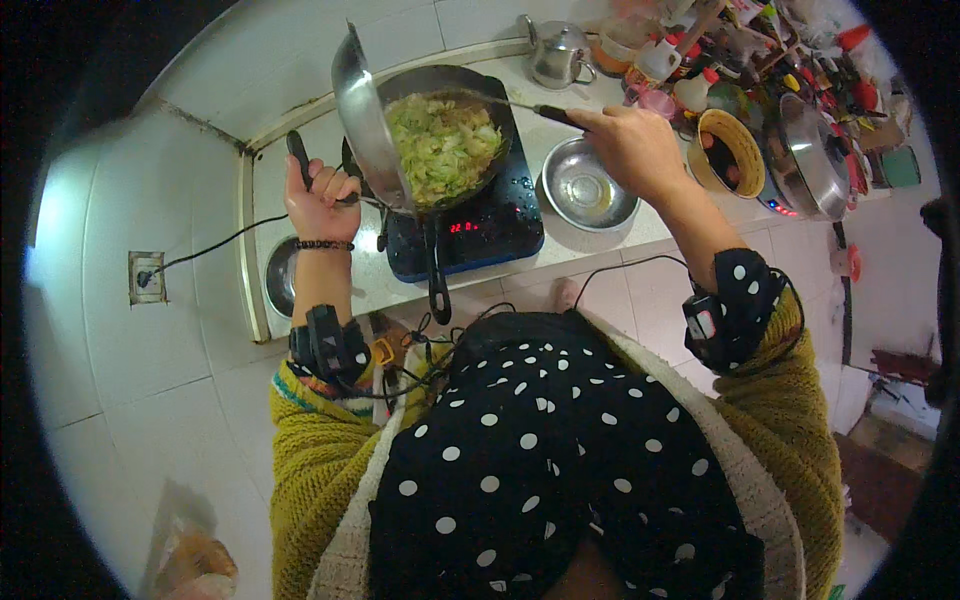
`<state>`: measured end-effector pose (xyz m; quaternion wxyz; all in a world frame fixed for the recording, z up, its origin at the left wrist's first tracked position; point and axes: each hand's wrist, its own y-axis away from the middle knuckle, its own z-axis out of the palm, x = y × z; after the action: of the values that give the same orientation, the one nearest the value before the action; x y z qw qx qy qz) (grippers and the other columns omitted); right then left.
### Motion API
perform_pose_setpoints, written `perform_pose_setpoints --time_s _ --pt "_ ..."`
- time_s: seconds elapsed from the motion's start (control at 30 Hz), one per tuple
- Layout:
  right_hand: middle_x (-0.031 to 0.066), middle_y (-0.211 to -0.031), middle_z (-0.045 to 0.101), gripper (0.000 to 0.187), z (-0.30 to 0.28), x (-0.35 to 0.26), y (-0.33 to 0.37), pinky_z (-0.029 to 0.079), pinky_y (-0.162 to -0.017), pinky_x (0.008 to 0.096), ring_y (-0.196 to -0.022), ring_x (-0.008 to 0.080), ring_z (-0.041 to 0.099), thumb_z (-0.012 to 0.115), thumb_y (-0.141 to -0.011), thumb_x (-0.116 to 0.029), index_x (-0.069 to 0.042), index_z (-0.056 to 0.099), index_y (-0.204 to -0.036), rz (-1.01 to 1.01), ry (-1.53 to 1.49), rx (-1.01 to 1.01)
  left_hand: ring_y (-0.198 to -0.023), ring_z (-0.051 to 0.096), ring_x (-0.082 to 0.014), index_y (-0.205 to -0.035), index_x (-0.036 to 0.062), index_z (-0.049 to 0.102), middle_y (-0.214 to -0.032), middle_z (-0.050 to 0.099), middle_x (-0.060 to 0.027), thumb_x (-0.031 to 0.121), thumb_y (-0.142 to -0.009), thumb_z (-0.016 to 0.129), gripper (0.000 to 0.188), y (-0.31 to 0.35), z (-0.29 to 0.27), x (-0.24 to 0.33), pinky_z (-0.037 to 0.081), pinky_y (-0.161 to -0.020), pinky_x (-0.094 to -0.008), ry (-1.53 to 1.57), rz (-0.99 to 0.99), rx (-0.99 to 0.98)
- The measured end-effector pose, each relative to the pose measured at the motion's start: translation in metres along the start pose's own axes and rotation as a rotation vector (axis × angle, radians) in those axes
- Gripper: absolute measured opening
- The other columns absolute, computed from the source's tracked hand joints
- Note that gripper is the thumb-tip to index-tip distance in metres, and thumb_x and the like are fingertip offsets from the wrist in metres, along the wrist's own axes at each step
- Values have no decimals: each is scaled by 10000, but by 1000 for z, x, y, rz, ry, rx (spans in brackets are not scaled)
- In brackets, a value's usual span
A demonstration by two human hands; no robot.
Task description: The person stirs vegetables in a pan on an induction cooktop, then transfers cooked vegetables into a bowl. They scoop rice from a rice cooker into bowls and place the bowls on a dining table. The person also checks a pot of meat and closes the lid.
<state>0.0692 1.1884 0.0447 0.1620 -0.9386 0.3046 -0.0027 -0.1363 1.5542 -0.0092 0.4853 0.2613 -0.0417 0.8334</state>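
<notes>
My left hand (325,185) is closed around a black handle of a shiny metal lid (362,125). The lid is tilted on its edge over the left side of a dark wok (480,85). Chopped green cabbage (440,145) fills the wok, which sits on a black induction cooker (515,215) with a lit red display. In my right hand (635,145) is a metal spatula (555,115), gripped by its black handle. Its shaft reaches left over the wok's far rim; its working end is hard to make out against the food.
Right of the cooker stands a metal bowl (590,185); another bowl (283,275) is by my left forearm. A kettle (560,55) stands at the back. A yellow pot (728,150), a large metal pot (810,160) and several bottles crowd the right. A cord runs to the wall socket (148,278).
</notes>
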Motion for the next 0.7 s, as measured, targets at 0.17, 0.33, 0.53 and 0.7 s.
perform_pose_setpoints --time_s 0.17,0.33,0.53,0.7 --pt "161 -935 724 362 17 15 6 542 -735 447 -828 374 700 679 -921 -204 -210 714 -1281 182 -298 -52 -471 236 -106 -774 139 492 -568 269 58 496 -1034 558 447 0 19 -12 264 -516 -285 -99 123 147" --pt "21 -813 681 312 31 65 10 465 -586 288 -631 146 598 675 -969 -251 -96 745 -1230 723 -1148 -108 -479 253 -110 -789 140 480 -582 286 52 506 -1039 551 449 7 51 -39 285 -526 -288 -184 142 186" --pt "-73 -790 541 375 -33 149 102 280 -470 189 -552 37 408 565 -1030 -250 -63 638 -1347 806 -1430 194 -518 331 -65 -815 148 472 -611 345 63 428 -1075 535 388 7 113 -135 301 -493 -260 -750 140 -51" --pt "-52 -572 371 414 -72 201 168 225 -410 205 -421 46 268 457 -1091 -268 -63 525 -1444 1018 -1655 219 -685 632 -274 -948 0 603 -760 650 -130 504 -1014 557 511 -15 150 -253 495 -654 -421 -1521 83 -129"
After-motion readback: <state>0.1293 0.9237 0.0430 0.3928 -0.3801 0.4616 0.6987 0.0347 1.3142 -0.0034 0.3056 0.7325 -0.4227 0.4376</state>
